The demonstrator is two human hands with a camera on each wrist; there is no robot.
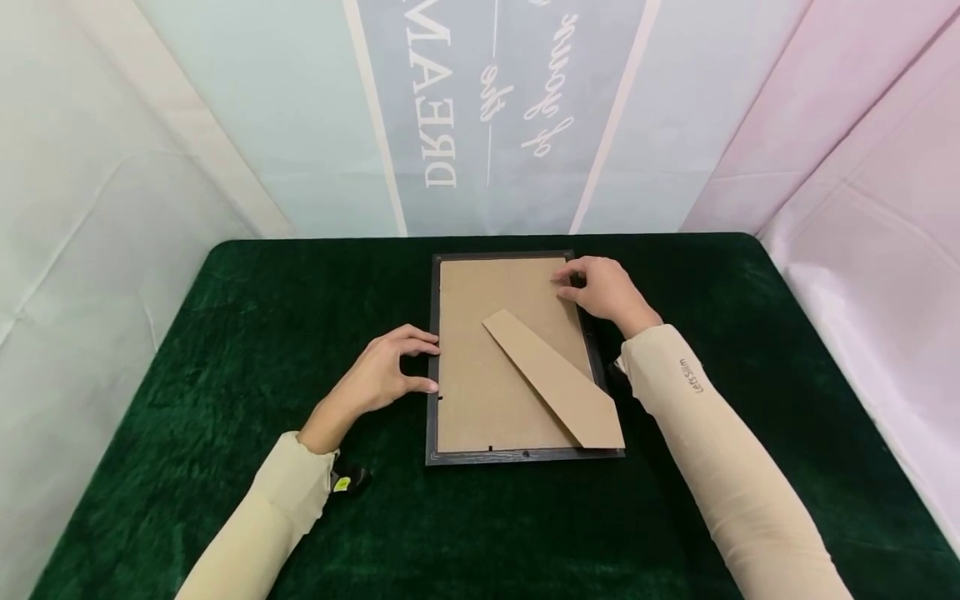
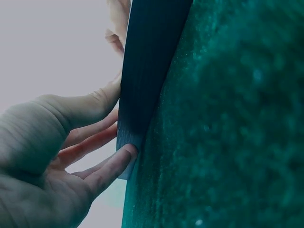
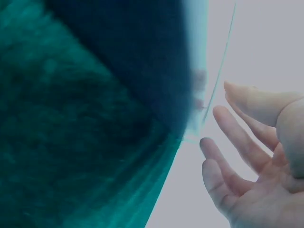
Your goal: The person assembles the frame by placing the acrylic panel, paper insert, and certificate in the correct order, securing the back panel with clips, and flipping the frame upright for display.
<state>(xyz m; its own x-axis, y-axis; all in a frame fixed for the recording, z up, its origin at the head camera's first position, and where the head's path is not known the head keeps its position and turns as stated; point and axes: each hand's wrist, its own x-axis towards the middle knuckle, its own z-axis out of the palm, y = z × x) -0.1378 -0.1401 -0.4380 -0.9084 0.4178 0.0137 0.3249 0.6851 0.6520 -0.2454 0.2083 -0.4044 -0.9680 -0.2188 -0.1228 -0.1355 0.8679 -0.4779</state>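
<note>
A dark picture frame [image 1: 432,421] lies back side up, its brown backing board [image 1: 465,367] inside the rim. Across the lower right of the board slants a brown easel leg [image 1: 555,379]. My left hand [image 1: 386,367] touches the frame's left side with extended fingertips and thumb. The left wrist view shows the little finger [image 2: 116,166] against the frame's dark side wall [image 2: 142,76]. Over the upper right of the board is my right hand [image 1: 600,287], thumb and fingers spread apart. In the right wrist view its fingers [image 3: 237,142] are loosely bent with nothing between them.
Dark green velvety cloth [image 1: 300,300] covers the table, with rounded far corners. Behind it hangs a pale blue and pink printed backdrop [image 1: 510,125]. White fabric [image 1: 90,208] hangs at the left, and more at the right. A small dark device [image 1: 348,479] sits at my left wrist.
</note>
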